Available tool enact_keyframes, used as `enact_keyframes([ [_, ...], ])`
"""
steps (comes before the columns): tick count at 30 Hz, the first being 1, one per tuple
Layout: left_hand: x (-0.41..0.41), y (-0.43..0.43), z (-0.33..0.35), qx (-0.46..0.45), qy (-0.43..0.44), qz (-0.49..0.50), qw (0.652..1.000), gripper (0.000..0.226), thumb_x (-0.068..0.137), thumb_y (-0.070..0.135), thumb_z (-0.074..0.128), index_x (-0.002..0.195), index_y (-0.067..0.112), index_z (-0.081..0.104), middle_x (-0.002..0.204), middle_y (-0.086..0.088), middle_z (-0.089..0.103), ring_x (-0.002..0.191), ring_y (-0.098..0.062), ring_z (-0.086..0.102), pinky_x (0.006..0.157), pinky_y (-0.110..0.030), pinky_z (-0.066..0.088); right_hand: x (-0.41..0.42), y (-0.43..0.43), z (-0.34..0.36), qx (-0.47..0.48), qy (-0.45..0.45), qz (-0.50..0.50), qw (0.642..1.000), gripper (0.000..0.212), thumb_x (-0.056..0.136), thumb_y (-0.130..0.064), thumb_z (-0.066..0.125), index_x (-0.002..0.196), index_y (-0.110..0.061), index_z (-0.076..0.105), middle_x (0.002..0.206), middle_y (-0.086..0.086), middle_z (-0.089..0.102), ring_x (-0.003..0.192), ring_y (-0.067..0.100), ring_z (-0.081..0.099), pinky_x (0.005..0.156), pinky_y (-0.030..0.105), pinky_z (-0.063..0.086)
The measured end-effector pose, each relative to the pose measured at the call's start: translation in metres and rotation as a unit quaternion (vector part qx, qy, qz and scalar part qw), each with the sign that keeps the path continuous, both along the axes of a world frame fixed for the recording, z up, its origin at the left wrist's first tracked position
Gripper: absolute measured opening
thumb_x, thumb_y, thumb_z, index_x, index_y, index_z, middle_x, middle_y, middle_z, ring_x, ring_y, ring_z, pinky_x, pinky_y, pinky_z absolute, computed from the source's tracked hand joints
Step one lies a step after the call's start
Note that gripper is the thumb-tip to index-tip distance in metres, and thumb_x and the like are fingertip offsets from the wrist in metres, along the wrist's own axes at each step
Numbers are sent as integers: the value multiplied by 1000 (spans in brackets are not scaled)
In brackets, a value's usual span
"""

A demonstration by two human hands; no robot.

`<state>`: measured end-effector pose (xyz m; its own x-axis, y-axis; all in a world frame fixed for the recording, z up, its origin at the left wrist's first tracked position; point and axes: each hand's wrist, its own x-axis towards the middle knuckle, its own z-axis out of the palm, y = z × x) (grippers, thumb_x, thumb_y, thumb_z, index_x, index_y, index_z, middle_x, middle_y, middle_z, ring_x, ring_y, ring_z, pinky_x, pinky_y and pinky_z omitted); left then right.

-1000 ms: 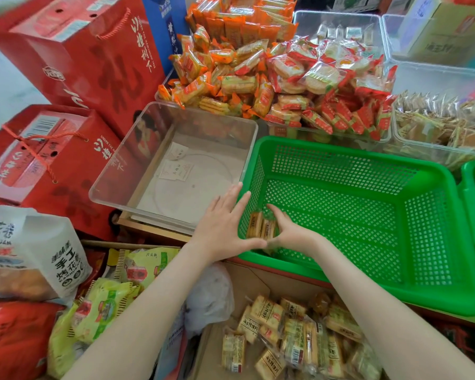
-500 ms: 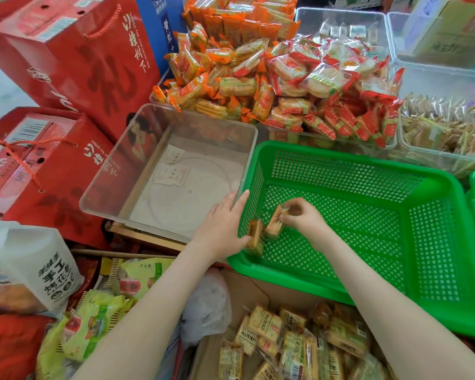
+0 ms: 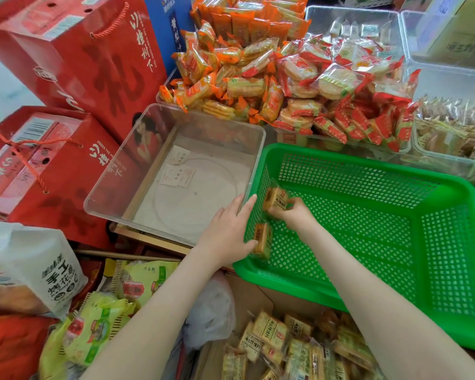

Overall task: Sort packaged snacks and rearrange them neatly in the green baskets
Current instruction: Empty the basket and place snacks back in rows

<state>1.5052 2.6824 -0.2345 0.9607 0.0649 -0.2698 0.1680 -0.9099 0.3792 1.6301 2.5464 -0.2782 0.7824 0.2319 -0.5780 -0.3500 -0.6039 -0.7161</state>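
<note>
Right hand [image 3: 294, 216] pinches a snack packet [image 3: 276, 198] inside the green basket [image 3: 354, 163]; left hand [image 3: 225, 234] — fingers straight — props a standing packet [image 3: 262, 239] just below that grip, which a tilted release could knock flat.

**Clerk:** Entry one?

**Checker:** Left hand [image 3: 225, 237]. Bare from wrist to fingertips, with four fingers and the thumb in view. The nails are too blurred to describe.

**Clerk:** Entry two?

**Checker:** Right hand [image 3: 294, 215]. Bare likewise. The knuckles and wrist show, but the fingertips are mostly hidden.

**Clerk:** And the arms?

**Checker:** Left forearm [image 3: 154, 319] and right forearm [image 3: 381, 311]. Both are bare along their whole visible length, from the wrist to the lower edge of the view. Their outline is smooth and rounded.

**Clerk:** Clothing?

**Checker:** Cannot tell. Only bare skin falls inside the view, and the upper arms lie outside it.
</note>
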Motion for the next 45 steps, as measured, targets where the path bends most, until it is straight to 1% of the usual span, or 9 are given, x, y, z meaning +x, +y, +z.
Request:
enact_keyframes([
  [6, 0, 1, 0, -9, 10, -2, 1000, 97, 89, 42, 62, 154, 26, -8, 162, -9, 3, 147, -25, 12, 120, -43, 15, -5, 6, -9, 50, 86, -44, 994, 67, 88, -40, 66, 138, -7, 35, 131, 12, 53, 110, 25, 54, 88, 34, 46],
  [9, 9, 7, 4, -65, 0, 13, 998, 103, 86, 46, 64, 153, 27, -13, 162, -5, -3, 148, -22, 3, 120, -46, 12, 0, 9, -7, 66, 26, -24, 997, 31, 88, -26, 68, 110, -17, 49, 115, 6, 60, 98, 18, 54, 85, 30, 41],
  [18, 40, 5, -2, -98, 13, 54, 994, 94, 91, 23, 62, 154, 30, -8, 162, -2, -4, 148, -27, 10, 120, -44, 16, 23, 10, -26, -96, -244, 192, 946, 71, 91, 9, 44, 152, -19, 23, 158, 6, 19, 141, 32, 16, 116, 42, 16],
  [26, 39, 5, -7, -109, 7, 58, 992, 95, 89, 13, 60, 153, 33, -7, 162, 3, -4, 145, -30, 18, 117, -45, 25, 18, 8, -14, -55, -195, 131, 970, 85, 86, -2, 61, 152, -19, 11, 155, 10, 21, 140, 29, 21, 115, 41, 20],
  [31, 39, 5, -8, -114, 8, 57, 992, 97, 88, 14, 62, 153, 35, -7, 161, 7, -6, 145, -29, 20, 116, -45, 27, -6, 1, 15, -125, 67, 237, 961, 66, 93, -53, 51, 138, -7, 37, 114, 12, 59, 89, 23, 62, 73, 32, 56],
  [35, 39, 6, -7, -116, 8, 56, 992, 100, 87, 12, 63, 153, 36, -9, 161, 7, -4, 143, -30, 21, 113, -47, 30, -23, -2, -4, -112, 100, 259, 954, 100, 84, -48, 69, 152, -13, 5, 146, 13, 42, 117, 26, 54, 90, 29, 49],
  [38, 38, 7, -7, -121, 7, 55, 991, 101, 87, 13, 63, 152, 37, -10, 161, 7, -4, 145, -30, 18, 114, -48, 29, -23, -4, -19, -42, 95, 186, 977, 110, 74, -42, 80, 152, -14, 6, 141, 12, 48, 121, 26, 52, 103, 35, 43],
  [42, 37, 9, -9, -111, -3, 47, 993, 99, 87, 16, 62, 153, 35, -10, 162, 3, -2, 145, -31, 18, 115, -48, 27, -13, -2, -13, -11, -143, 180, 973, 73, 77, -16, 77, 137, -8, 37, 129, 9, 51, 114, 19, 48, 98, 27, 37],
  [45, 37, 7, -9, -96, -11, 47, 994, 96, 89, 15, 60, 153, 34, -9, 162, 1, -2, 144, -31, 20, 114, -45, 28, -8, -1, -17, -50, -285, 256, 922, 73, 80, -5, 71, 142, -4, 31, 137, 14, 41, 126, 28, 37, 106, 33, 29],
])
